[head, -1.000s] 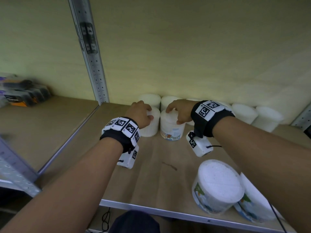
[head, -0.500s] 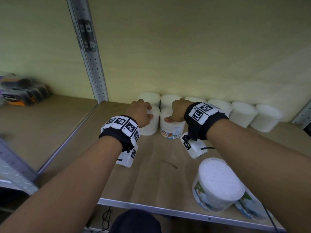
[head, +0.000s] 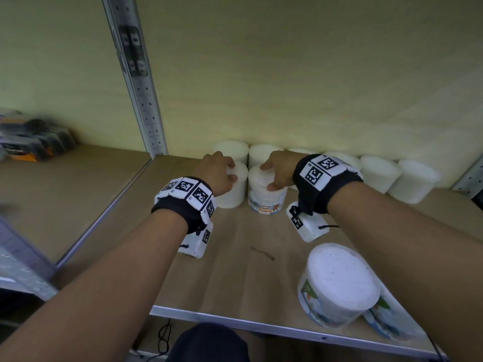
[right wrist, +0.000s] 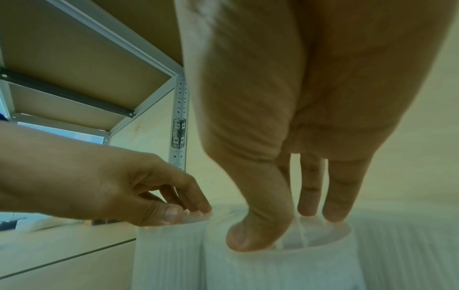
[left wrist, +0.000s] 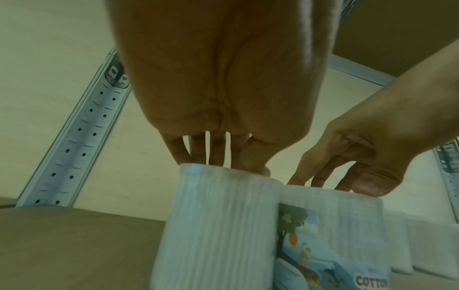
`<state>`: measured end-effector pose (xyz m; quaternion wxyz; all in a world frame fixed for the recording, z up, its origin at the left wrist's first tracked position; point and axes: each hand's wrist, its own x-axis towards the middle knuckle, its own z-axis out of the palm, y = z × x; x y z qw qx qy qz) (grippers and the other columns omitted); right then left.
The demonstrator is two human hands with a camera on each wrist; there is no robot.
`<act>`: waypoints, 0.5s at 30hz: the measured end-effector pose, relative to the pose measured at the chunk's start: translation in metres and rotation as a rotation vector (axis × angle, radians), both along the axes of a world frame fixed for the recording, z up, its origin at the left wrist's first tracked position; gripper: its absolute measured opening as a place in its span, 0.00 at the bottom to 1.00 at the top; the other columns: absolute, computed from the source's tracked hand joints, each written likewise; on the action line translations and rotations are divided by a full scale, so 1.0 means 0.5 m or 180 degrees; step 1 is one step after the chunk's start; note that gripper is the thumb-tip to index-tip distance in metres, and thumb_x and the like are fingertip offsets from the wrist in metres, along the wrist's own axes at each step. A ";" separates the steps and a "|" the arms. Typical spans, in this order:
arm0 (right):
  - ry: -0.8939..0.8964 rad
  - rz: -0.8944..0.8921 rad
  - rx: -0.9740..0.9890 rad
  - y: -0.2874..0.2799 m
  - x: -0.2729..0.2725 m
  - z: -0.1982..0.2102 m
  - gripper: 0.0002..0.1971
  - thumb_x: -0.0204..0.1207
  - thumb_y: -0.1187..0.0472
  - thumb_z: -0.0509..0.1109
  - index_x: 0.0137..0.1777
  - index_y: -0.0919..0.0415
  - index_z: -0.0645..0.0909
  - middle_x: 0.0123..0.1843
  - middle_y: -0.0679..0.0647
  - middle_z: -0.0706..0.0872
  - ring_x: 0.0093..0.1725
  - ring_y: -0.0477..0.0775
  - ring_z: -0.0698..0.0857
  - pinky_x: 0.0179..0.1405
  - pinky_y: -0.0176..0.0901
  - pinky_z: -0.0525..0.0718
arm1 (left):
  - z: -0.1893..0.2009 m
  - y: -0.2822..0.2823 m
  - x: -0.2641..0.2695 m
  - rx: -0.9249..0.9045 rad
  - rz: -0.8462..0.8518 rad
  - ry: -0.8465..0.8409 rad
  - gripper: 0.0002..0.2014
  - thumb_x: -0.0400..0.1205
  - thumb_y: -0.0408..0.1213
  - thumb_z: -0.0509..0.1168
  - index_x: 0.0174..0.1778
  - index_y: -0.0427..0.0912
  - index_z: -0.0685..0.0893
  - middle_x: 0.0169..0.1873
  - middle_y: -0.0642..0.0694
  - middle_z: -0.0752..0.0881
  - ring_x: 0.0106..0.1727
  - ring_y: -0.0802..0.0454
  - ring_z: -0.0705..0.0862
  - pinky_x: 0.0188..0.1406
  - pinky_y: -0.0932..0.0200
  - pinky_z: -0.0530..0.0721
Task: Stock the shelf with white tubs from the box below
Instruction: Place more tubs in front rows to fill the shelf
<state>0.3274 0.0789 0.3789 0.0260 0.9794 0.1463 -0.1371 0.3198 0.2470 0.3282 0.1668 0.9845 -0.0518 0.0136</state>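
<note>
While both tubs stand upright mid-frame on the shelf (head: 125,205), I'd nudge them straight back w/ even fingertip pressure, flush to the rear row (head: 379,171), w/o tipping. My left hand (head: 217,172) caps the plain tub (head: 234,192), fingers curled over its top rim; my right hand (head: 278,169) grips the labelled tub (head: 265,197) by the lid, thumb at the front edge. The two tubs touch, just in front of the back row. Two more tubs (head: 337,286) wait lower right.
</note>
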 end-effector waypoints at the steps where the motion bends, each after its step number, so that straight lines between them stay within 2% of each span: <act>1: -0.0008 0.0015 0.0012 -0.002 0.000 -0.001 0.35 0.77 0.55 0.72 0.82 0.59 0.63 0.80 0.56 0.71 0.77 0.57 0.73 0.72 0.43 0.72 | 0.000 0.000 0.000 0.0005 -0.0004 0.0007 0.21 0.84 0.43 0.62 0.72 0.43 0.75 0.68 0.40 0.74 0.71 0.41 0.70 0.69 0.50 0.71; 11: -0.0040 0.0066 0.0111 -0.009 0.008 -0.008 0.35 0.77 0.54 0.72 0.82 0.60 0.65 0.79 0.56 0.72 0.76 0.57 0.74 0.70 0.42 0.73 | 0.006 0.000 0.002 0.0101 -0.0052 0.0152 0.21 0.85 0.43 0.61 0.74 0.43 0.74 0.71 0.41 0.72 0.73 0.41 0.69 0.72 0.50 0.69; 15: -0.0061 0.0080 0.0091 -0.006 0.012 -0.010 0.34 0.77 0.54 0.72 0.81 0.60 0.65 0.78 0.57 0.73 0.74 0.57 0.76 0.68 0.41 0.74 | 0.017 0.005 0.008 0.0090 -0.0192 0.0359 0.21 0.85 0.37 0.61 0.75 0.43 0.72 0.74 0.41 0.70 0.75 0.42 0.69 0.72 0.53 0.68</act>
